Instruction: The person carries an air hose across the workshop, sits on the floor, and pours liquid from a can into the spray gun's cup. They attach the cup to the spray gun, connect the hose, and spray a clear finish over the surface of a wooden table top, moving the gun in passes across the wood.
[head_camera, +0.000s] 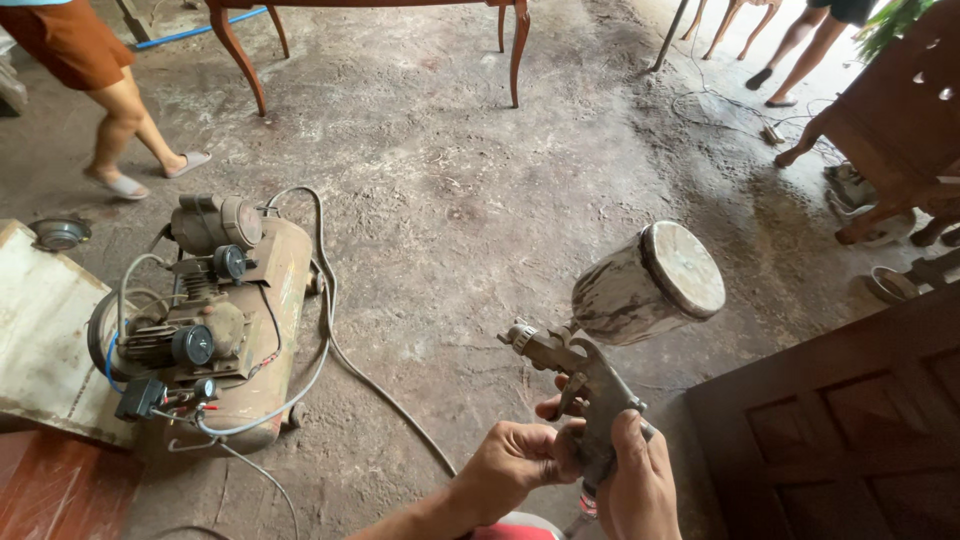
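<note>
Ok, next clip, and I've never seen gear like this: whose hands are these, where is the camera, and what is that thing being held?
The single picture comes from a camera worn on the person's head, looking down at their own bare hands. The right hand grips the handle of a paint spray gun, whose metal cup tilts up and to the right. The left hand pinches the back of the gun. On the dirt floor at left lies an air compressor with its hose trailing toward the person. A dark wooden panel lies at right. Other people's legs pass at the top.

You hold a grey spray gun (585, 385) with a paint-smeared silver cup (645, 285) (whitish streaks); the compressor (235, 320) is dusty tan, the wooden panel (840, 420) dark brown.
</note>
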